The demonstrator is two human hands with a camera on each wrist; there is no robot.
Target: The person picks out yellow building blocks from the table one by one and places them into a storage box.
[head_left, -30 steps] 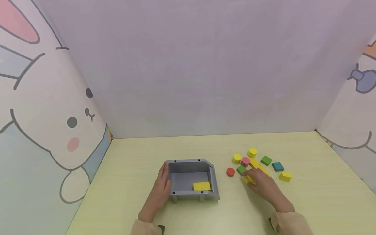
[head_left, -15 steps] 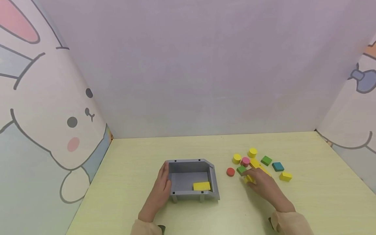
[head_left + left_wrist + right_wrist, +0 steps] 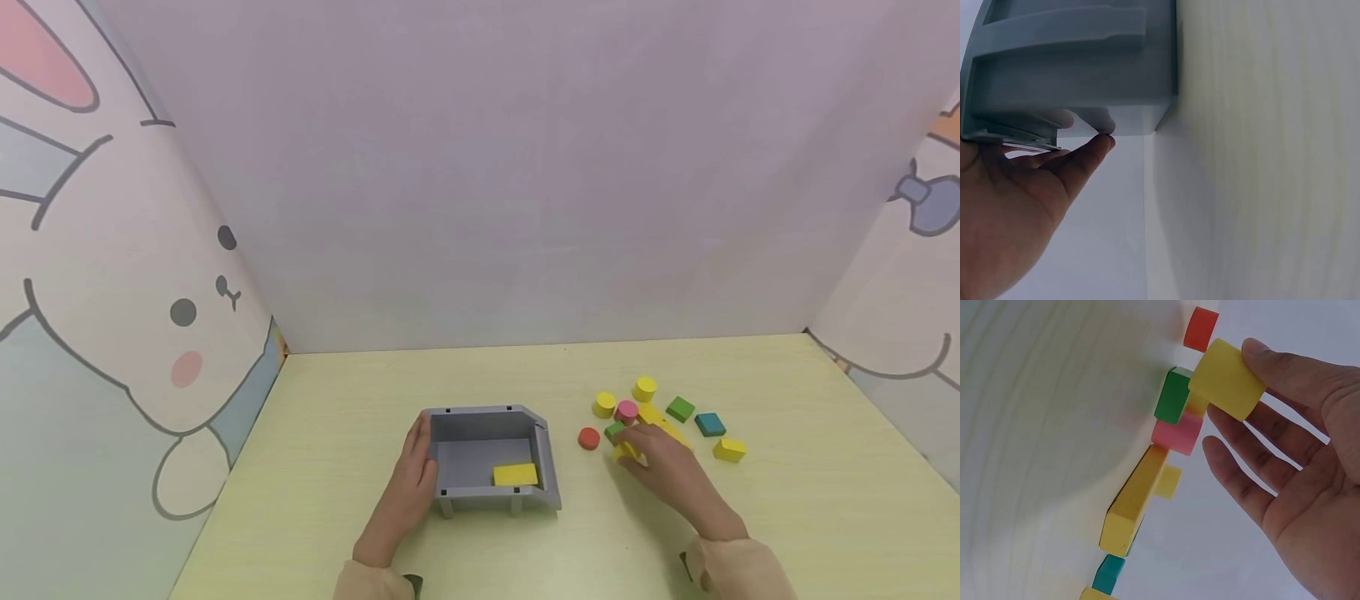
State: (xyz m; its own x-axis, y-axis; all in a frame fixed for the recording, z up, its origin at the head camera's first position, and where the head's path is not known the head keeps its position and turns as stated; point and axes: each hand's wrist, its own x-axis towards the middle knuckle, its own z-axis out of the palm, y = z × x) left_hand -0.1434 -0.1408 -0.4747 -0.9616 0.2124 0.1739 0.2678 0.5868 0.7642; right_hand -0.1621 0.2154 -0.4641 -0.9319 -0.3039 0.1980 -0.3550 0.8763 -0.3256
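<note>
Right hand [image 3: 1291, 456] pinching yellow block [image 3: 1227, 379], fingers spread

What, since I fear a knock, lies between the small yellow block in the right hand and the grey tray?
Only the red round block sits near that path; bare table lies between the small yellow block, pinched by the right hand, and the grey plastic tray.

We see: bin [image 3: 487, 450] centre-front of the table [image 3: 525, 375] | block [image 3: 515, 475] in bin's front-right corner | loose blocks [image 3: 678, 410] right of bin.
</note>
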